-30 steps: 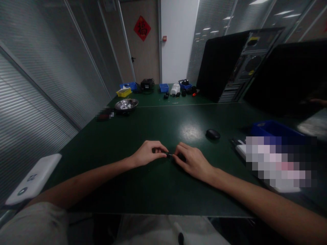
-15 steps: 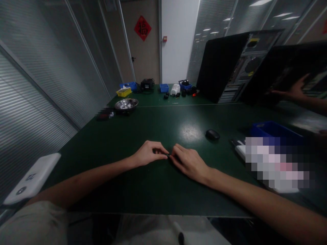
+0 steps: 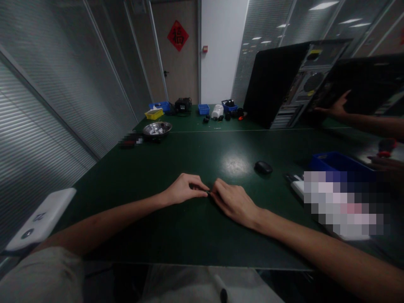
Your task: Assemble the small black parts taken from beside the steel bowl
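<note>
Over the dark green table (image 3: 176,240), my left hand (image 3: 186,188) pinches a tiny dark piece (image 3: 208,193) between thumb and forefinger. My right hand (image 3: 235,200) lies close against it, fingers bent and pressed together at the same spot. The piece sits between both sets of fingertips and is too small and dark to name. Most of the right fingertips are hidden behind the hand. A black computer mouse (image 3: 263,167) rests beyond my right hand, apart from it.
A metal bowl (image 3: 157,129) holding small pieces stands at the back left. Small trays, one yellow (image 3: 154,114), line the far end. At right are a blue bin (image 3: 325,159), a computer tower (image 3: 280,84) and another person's hand (image 3: 337,107). A white device (image 3: 41,219) lies left.
My two hands hold nearly the same pose at the same spot. The other person's hand has moved left toward the tower, and a red-and-black object now shows at the right edge.
</note>
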`<state>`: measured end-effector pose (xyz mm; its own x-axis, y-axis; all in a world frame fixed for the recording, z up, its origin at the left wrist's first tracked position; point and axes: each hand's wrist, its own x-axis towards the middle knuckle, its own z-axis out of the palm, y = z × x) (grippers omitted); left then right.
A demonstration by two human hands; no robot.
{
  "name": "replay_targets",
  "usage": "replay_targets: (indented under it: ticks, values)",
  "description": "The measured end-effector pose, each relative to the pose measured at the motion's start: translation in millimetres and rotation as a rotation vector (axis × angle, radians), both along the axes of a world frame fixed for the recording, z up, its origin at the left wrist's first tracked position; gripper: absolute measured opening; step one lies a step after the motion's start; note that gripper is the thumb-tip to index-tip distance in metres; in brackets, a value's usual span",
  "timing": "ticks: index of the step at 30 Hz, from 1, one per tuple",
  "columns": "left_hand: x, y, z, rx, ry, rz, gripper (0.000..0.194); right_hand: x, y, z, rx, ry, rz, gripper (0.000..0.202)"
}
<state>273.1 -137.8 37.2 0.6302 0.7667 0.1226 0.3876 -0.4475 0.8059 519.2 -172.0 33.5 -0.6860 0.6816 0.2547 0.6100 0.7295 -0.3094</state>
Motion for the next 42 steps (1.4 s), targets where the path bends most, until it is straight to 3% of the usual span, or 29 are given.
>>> replay_targets:
  ticks: [14, 20, 33, 38, 42]
  values:
    - [-3.2, 4.4, 0.6, 0.004, -0.027, -0.113, 0.025, 2.8, 1.9, -3.0, -0.031, 0.044, 0.000, 0.007]
    - [0.3, -1.6, -1.1, 0.049, 0.012, -0.019, 0.024, 0.2, -0.4, -3.6, 0.025, 0.014, -0.008, 0.008]
    - [1.6, -3.5, 0.2, -0.028, -0.051, 0.003, 0.020, -0.9, -0.6, -1.3, 0.025, -0.017, -0.028, 0.009]
    - [-0.4, 1.8, -0.6, -0.040, -0.067, 0.127, 0.026, -1.5, -1.6, -0.3, 0.025, 0.004, -0.033, 0.008]
    - [-3.4, 12.1, -4.8, 0.050, 0.009, 0.169, 0.025, -1.4, -1.7, 1.2, 0.006, 0.027, -0.038, 0.009]
